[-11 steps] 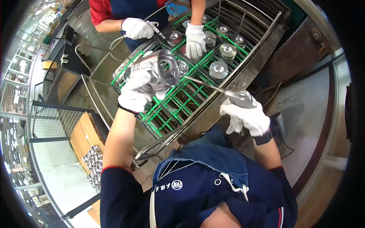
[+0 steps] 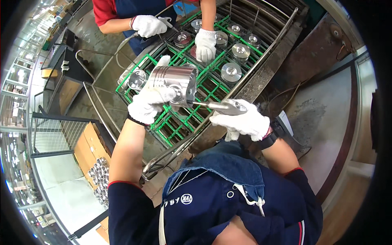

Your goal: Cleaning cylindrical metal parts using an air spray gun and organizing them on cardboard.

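Now turned side-on, metal piston [image 2: 175, 78] wrapped by left grip [image 2: 148, 103], nozzle gun [image 2: 227, 107] clasped in right grip [image 2: 243, 121], shifted leftward.

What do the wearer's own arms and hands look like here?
The left hand and right hand wear white fabric gloves. A narrow dark band shows at the left wrist, a broader dark wristband at the right. The short navy sleeves have red edging; both forearms are bare.

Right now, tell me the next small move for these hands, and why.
Probably hold the piston steady in the left hand: the gun-shaped tool in the right hand points its nozzle at the piston's lower right edge, so a slip might scratch the metal.
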`<state>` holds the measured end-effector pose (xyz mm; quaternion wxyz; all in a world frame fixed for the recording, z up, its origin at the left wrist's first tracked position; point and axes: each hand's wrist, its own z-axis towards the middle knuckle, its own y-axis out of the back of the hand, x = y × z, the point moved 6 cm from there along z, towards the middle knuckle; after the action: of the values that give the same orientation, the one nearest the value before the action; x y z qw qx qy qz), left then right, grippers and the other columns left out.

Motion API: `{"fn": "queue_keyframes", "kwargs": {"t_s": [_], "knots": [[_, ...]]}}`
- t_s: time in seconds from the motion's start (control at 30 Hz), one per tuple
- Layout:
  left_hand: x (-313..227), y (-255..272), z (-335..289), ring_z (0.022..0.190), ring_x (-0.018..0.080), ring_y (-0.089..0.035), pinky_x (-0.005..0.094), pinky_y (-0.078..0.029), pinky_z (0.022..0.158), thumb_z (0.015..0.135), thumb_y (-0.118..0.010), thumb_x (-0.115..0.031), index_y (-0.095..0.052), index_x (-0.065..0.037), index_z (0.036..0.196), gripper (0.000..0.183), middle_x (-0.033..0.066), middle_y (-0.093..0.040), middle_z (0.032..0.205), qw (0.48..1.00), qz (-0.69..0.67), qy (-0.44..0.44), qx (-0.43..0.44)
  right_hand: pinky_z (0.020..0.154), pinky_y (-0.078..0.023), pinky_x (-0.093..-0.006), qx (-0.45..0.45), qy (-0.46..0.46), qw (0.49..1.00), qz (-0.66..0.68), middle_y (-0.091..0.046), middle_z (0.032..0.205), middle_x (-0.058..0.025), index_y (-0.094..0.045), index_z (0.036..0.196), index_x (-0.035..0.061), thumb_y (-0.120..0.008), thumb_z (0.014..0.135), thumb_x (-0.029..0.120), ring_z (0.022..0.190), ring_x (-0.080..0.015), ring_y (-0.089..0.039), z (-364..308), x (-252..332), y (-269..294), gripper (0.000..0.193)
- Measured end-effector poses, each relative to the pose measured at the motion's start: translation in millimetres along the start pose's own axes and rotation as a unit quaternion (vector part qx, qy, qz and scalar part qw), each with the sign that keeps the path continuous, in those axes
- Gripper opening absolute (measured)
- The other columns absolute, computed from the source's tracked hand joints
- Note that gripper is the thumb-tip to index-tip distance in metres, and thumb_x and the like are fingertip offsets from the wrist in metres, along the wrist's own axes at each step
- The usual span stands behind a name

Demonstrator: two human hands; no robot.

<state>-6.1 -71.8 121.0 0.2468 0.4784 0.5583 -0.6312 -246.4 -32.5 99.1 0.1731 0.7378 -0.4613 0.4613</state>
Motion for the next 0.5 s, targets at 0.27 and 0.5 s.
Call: {"fn": "queue_keyframes", "kwargs": {"t_s": [0.27, 0.5], "knots": [[7.6, 0.6, 9.6, 0.098, 0.0369, -0.069, 0.0524, -0.062, 0.073, 0.087, -0.069, -0.016, -0.042, -0.010, 0.146, 0.065, 0.0202, -0.060, 0.127, 0.987, -0.156, 0.013, -0.039, 0.039, -0.053, -0.0279, -0.026, 0.033, 0.991, 0.128, -0.071, 0.092, -0.0154, -0.046, 0.135, -0.0124, -0.072, 0.088, 0.014, 0.043, -0.0135, -0.059, -7.5, -22.5, 49.3, 0.060], [24.2, -4.6, 9.4, 0.096, 0.0484, -0.065, 0.0620, -0.058, 0.079, 0.096, -0.047, -0.058, -0.056, -0.009, 0.130, 0.061, 0.0230, -0.064, 0.118, 0.947, -0.306, 0.087, -0.050, 0.038, -0.045, -0.0233, -0.176, 0.055, 0.983, 0.023, -0.072, 0.082, -0.0069, -0.068, 0.112, 0.0000, -0.074, 0.091, 0.020, 0.041, -0.0110, -0.058, -27.5, -15.1, 60.8, 0.031]]}}
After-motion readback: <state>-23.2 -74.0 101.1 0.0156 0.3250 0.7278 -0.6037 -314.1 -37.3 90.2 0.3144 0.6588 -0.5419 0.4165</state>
